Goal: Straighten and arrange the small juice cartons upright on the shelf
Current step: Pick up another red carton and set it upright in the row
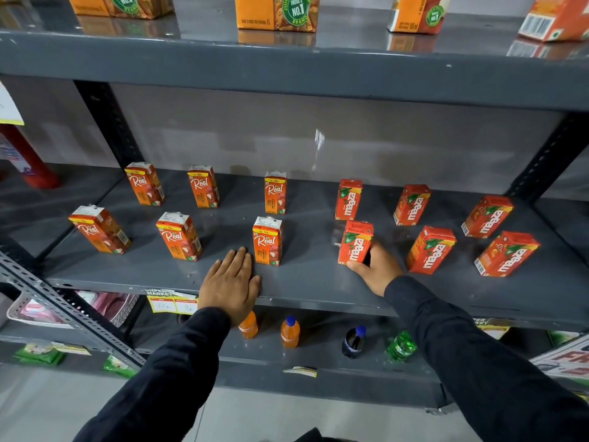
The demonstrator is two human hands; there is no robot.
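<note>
The right hand [377, 269] pinches an upright Maaza carton [355, 246] between thumb and fingers on the grey shelf [306, 282], while the left hand [232, 283] lies flat, fingers together, a Real carton [267, 240] just beyond its fingertips.

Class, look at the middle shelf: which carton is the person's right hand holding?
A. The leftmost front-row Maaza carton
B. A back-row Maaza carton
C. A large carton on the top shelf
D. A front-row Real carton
A: the right hand has its fingers around the leftmost front-row Maaza carton, while the left hand lies flat on the shelf.
</note>
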